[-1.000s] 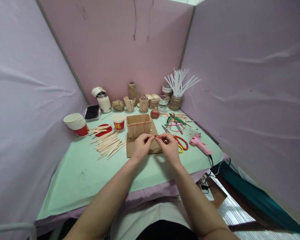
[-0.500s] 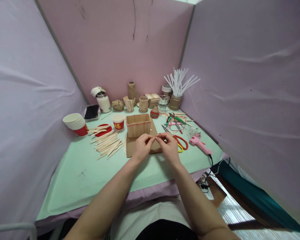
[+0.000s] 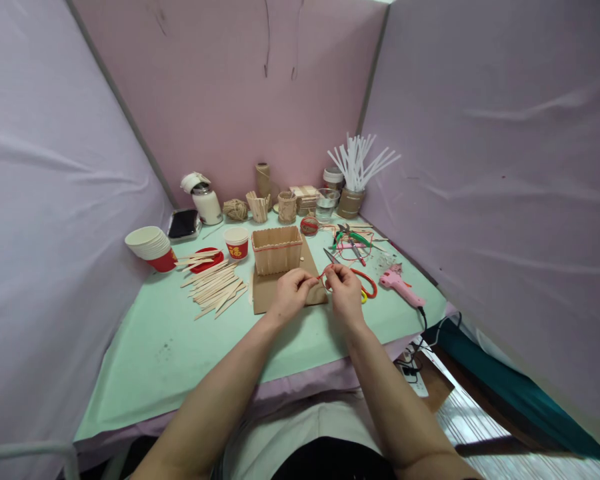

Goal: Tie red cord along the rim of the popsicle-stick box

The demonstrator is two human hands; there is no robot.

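My left hand [image 3: 288, 294] and my right hand [image 3: 345, 291] meet over a brown cardboard sheet [image 3: 267, 292], both pinched shut on a thin red string [image 3: 324, 273] that runs between their fingertips. A box made of wooden craft sticks [image 3: 277, 249], with a red band near its rim, stands on the cardboard just beyond the hands. Red-handled scissors [image 3: 363, 281] lie right beside my right hand.
Loose craft sticks [image 3: 215, 287] lie left of the cardboard, with red paper cups [image 3: 153, 247] further left. A pink glue gun [image 3: 400, 287] with its cable sits at the right edge. Pliers, a red twine ball, jars and white sticks [image 3: 356, 167] crowd the back. Pink fabric walls enclose the green table [image 3: 175, 347].
Both hands have shifted slightly to the right and toward me, and the red string now shows more plainly at my right fingertips. The box and the tools have not moved.
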